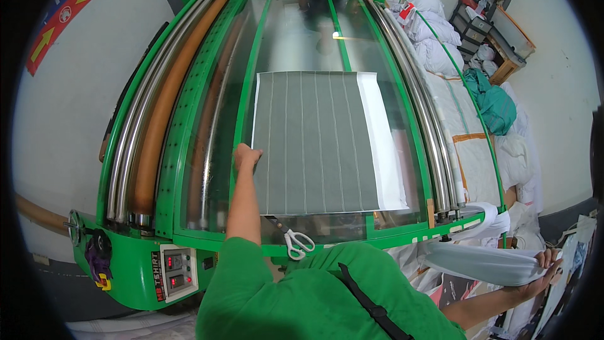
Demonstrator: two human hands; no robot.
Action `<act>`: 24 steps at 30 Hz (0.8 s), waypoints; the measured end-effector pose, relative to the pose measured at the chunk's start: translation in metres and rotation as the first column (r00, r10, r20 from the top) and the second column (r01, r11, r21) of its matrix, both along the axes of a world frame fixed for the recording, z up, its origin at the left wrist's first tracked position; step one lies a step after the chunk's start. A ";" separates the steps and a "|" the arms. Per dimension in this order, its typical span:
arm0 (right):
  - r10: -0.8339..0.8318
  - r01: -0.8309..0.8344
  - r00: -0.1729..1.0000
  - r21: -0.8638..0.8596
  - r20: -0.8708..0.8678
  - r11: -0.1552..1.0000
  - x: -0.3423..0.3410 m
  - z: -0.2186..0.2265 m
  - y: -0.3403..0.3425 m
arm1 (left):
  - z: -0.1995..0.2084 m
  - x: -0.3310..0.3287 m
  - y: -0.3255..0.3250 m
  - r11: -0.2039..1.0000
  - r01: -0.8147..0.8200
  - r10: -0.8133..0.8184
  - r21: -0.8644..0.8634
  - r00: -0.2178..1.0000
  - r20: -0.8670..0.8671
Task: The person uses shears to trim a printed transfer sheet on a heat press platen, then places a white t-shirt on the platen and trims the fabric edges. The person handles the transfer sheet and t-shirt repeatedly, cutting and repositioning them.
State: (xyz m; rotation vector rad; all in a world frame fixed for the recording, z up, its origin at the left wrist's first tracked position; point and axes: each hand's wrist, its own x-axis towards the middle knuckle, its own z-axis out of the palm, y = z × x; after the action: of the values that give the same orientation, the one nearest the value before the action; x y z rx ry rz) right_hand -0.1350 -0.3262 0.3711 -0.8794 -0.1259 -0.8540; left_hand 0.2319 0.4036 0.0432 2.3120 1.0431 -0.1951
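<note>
One hand (245, 156) on grey fabric (314, 141)

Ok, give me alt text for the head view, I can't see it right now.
The left hand rests on the edge of a grey striped fabric sheet on a green machine table, while the right hand holds white cloth. White-handled scissors lie at the near edge; another person stands opposite.

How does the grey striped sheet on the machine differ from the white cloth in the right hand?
The grey striped sheet is dark with thin pale lines; the white cloth is plain. The sheet lies flat on the glass bed; the cloth hangs folded off the machine. The left hand rests on the sheet's edge; the right hand grips the cloth. Both are fabric.
</note>
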 end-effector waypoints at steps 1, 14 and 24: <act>0.013 -0.013 1.000 0.002 0.005 1.000 0.000 0.000 0.001 | 0.003 0.001 -0.009 1.000 -0.010 0.010 0.008 1.000 -0.008; 0.097 -0.099 0.995 0.097 0.026 0.990 -0.006 -0.013 -0.008 | -0.033 0.049 0.002 0.995 -0.003 0.010 -0.098 0.997 0.074; 0.178 -0.185 0.981 0.101 0.073 0.978 -0.010 -0.022 -0.005 | -0.013 0.059 -0.051 0.998 0.053 -0.054 0.026 0.998 0.011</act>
State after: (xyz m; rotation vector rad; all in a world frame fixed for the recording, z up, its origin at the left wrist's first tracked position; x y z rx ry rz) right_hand -0.1451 -0.3312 0.3495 -0.7280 -0.2105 -0.7112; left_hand 0.2908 0.3528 0.0306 2.3630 0.9840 -0.1901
